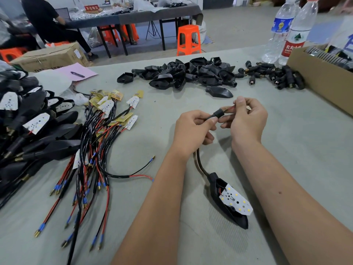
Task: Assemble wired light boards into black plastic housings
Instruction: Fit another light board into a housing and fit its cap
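My left hand (193,131) grips a black cable and pinches a small black stem piece (216,113) threaded on it. My right hand (246,119) pinches the red wire end (232,107) sticking out past the stem's brass thread. The cable hangs down to a black plastic housing (227,205) lying between my forearms, with a white light board (236,201) sitting tilted in its open side. A pile of empty black housings (183,75) lies farther back. Wired light boards (107,115) lie in a bundle to the left.
Finished assemblies (28,134) are heaped at the far left. Loose black stems (275,77) lie beside a cardboard box (321,83) at the right. Two water bottles (292,31) stand behind it. A pink sheet with a pen (77,74) lies at the back left.
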A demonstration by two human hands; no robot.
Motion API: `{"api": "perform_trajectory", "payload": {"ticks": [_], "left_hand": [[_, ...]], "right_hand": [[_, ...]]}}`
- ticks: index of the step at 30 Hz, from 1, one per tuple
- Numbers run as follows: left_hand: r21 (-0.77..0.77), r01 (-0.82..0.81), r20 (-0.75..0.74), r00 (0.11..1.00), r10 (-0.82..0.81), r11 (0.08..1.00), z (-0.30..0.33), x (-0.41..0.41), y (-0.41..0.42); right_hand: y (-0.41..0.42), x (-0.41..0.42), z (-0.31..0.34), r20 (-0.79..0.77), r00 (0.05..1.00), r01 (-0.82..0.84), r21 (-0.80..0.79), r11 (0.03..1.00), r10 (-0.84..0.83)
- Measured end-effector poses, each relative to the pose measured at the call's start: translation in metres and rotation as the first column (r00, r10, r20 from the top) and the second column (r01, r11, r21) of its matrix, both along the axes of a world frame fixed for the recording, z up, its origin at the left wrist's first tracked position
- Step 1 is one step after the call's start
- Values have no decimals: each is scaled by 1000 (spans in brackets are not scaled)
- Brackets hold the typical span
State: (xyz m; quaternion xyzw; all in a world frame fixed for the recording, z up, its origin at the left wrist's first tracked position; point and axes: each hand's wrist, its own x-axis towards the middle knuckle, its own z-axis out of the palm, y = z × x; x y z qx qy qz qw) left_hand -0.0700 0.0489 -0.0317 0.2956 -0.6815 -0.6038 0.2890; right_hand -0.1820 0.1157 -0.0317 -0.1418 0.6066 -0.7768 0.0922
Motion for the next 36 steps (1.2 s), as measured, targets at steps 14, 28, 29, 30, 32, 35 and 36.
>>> {"api": "perform_trajectory", "payload": {"ticks": [14,28,29,30,32,35,36], "left_hand": [[173,120,-1,993,-122,978,6,10,-8],[148,31,-58,998,-22,988,5,3,-3],[145,27,-51,999,-20,989,5,3,-3],[144,24,-43,999,-18,989,5,3,-2],[159,23,-38,999,-18,987,6,4,-2],[202,57,-30,998,-52,978,7,9,-5],[211,78,-18,997,-76,974,8,11,-7]], "right_hand": [[0,-5,3,204,969,-102,-176,979,138],[-1,-6,4,378,768,-408,-334,850,518],[-1,-5,3,337,795,-426,-282,859,505],[-1,-5,2,297,823,-430,-234,872,485],[-2,-2,-1,256,866,-395,-181,901,431],[-2,-1,0,251,908,-294,-189,937,336],[-2,-2,1,255,920,-249,-205,947,297]]}}
